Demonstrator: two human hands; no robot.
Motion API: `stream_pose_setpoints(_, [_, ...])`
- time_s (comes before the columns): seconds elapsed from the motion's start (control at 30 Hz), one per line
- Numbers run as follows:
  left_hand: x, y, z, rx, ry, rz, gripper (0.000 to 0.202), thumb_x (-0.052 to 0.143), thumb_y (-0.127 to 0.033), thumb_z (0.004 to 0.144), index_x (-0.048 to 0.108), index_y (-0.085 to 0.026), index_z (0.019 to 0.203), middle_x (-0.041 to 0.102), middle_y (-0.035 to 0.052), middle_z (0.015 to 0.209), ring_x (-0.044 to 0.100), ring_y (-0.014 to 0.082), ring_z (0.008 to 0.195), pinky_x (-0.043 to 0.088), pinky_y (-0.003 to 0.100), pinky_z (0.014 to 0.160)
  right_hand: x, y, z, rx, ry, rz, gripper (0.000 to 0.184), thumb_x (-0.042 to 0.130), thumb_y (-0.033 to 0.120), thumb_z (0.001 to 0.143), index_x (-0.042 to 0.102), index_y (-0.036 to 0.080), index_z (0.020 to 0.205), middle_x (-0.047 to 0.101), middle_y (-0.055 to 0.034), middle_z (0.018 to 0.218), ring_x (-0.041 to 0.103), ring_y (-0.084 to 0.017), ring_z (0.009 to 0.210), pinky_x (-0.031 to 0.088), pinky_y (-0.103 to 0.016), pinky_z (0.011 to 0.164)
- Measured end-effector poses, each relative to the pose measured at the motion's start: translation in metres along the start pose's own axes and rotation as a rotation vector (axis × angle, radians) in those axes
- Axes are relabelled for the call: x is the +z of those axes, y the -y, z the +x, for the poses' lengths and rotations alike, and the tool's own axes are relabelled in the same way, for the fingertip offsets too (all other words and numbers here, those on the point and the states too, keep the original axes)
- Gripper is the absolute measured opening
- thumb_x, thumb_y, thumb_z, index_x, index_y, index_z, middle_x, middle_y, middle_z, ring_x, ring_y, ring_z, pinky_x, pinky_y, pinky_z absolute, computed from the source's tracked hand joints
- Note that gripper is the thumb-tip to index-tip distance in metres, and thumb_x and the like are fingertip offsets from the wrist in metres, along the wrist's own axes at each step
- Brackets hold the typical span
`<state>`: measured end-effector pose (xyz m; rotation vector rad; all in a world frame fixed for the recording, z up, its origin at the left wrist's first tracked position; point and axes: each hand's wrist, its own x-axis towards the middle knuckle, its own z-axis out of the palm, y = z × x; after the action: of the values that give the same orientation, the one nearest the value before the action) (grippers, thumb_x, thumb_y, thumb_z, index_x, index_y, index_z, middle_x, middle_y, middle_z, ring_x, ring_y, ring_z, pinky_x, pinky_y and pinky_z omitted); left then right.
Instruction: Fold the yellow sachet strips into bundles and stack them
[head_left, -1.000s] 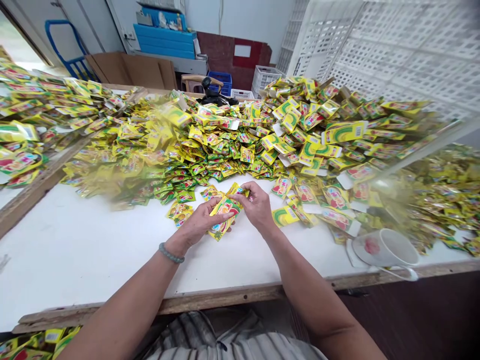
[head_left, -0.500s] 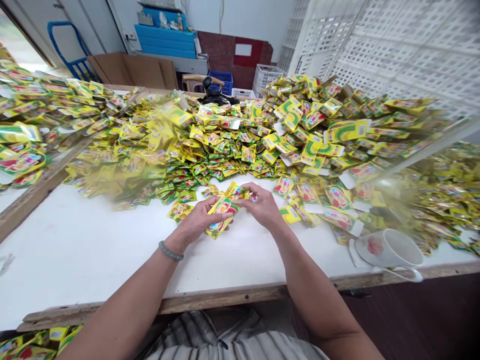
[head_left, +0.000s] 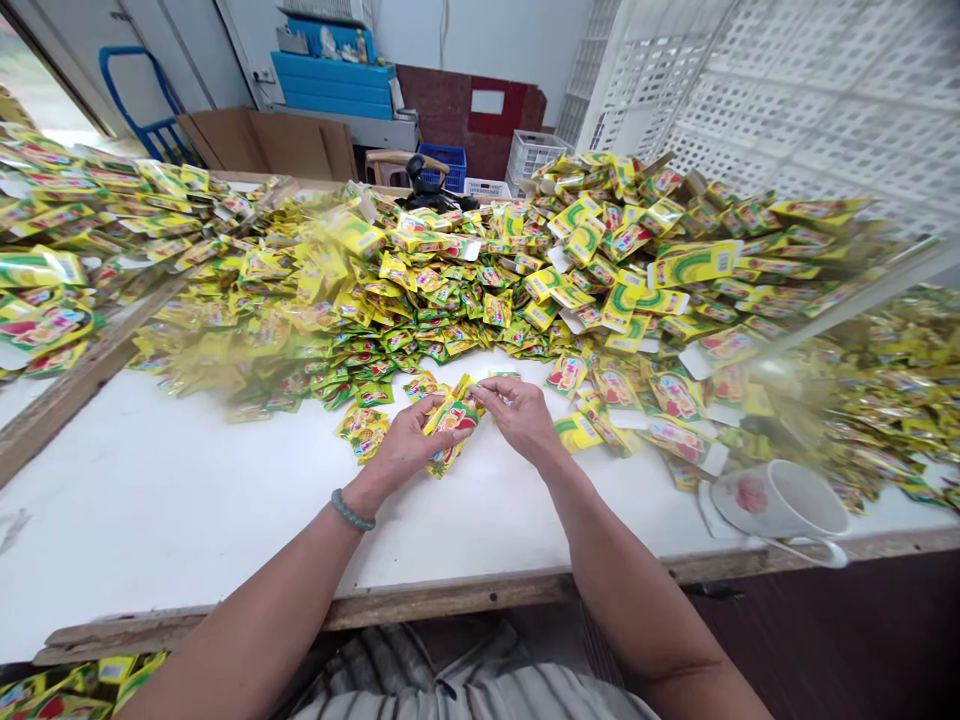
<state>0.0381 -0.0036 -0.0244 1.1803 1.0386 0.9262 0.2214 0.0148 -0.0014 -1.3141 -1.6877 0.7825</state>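
Observation:
My left hand (head_left: 405, 448) is closed around a small yellow and green fruit-print box (head_left: 452, 424), its thumb lying across the printed face. The box is tilted, with its upper end towards my right hand (head_left: 523, 418). There, the right fingers pinch at a small yellow sachet (head_left: 465, 385) at the box's upper end. How far the sachet is inside cannot be made out. Beside the left hand lie loose sachets (head_left: 366, 430) on the white tabletop (head_left: 247, 510). Behind both hands rises a large heap of similar sachets (head_left: 442, 300).
Flattish printed boxes (head_left: 679, 395) lie to the right, below a bigger pile of boxes (head_left: 622, 240). A flowered mug (head_left: 780, 498) stands near the right front edge. A wooden strip (head_left: 90, 375) divides the table at left. White crates (head_left: 795, 110) are stacked behind.
The yellow sachet and my right fingers have come down closer against the box's upper end. My left hand has shifted slightly right with the box.

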Motion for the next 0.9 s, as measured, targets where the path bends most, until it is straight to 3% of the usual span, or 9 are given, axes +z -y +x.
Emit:
stream_pose_setpoints(0.2, [-0.002, 0.000, 0.002, 0.096, -0.052, 0.184, 0.045, 0.080, -0.040, 0.069, 0.065, -0.018, 0.105, 0.070, 0.0024, 0.091, 0.062, 0.0182, 0.077, 0.046, 0.026, 0.067, 0.004, -0.006, 0.001, 0.036, -0.151, -0.032, 0.030, 0.067, 0.052, 0.083, 0.077, 0.025, 0.073, 0.067, -0.0069, 0.082, 0.058, -0.024, 0.092, 0.046, -0.037, 0.085])
stream_pose_setpoints(0.4, [-0.002, -0.003, -0.002, 0.061, -0.076, 0.154, 0.045, 0.081, -0.040, 0.066, 0.063, -0.018, 0.100, 0.068, 0.0005, 0.083, 0.060, 0.0169, 0.069, 0.045, 0.026, 0.064, 0.008, -0.003, -0.002, 0.010, 0.045, -0.062, 0.019, 0.066, 0.038, 0.086, 0.079, 0.026, 0.078, 0.062, -0.0047, 0.080, 0.057, -0.021, 0.088, 0.044, -0.036, 0.084])
stream_pose_setpoints(0.7, [-0.006, 0.009, 0.001, 0.056, -0.045, 0.120, 0.043, 0.080, -0.038, 0.068, 0.063, -0.018, 0.102, 0.067, -0.0009, 0.082, 0.059, 0.0147, 0.066, 0.045, 0.025, 0.062, 0.013, 0.012, -0.006, 0.071, 0.186, -0.166, 0.015, 0.069, 0.030, 0.085, 0.079, 0.028, 0.074, 0.067, -0.0050, 0.095, 0.057, -0.026, 0.110, 0.030, -0.047, 0.104])
stream_pose_setpoints(0.77, [-0.003, 0.007, 0.002, 0.061, -0.046, 0.114, 0.043, 0.080, -0.039, 0.069, 0.063, -0.017, 0.102, 0.067, -0.0002, 0.084, 0.059, 0.0147, 0.068, 0.046, 0.025, 0.064, 0.014, 0.010, -0.006, 0.077, 0.159, -0.146, 0.014, 0.069, 0.030, 0.086, 0.079, 0.027, 0.076, 0.068, -0.0058, 0.096, 0.056, -0.026, 0.112, 0.033, -0.045, 0.103])
stream_pose_setpoints(0.9, [0.000, 0.000, 0.004, 0.074, -0.081, 0.084, 0.046, 0.080, -0.043, 0.068, 0.060, -0.017, 0.102, 0.067, 0.0010, 0.086, 0.061, 0.0156, 0.071, 0.048, 0.026, 0.066, 0.014, 0.004, -0.006, -0.017, -0.032, -0.115, 0.008, 0.071, 0.029, 0.084, 0.078, 0.026, 0.086, 0.071, -0.0053, 0.094, 0.055, -0.024, 0.106, 0.038, -0.043, 0.098])
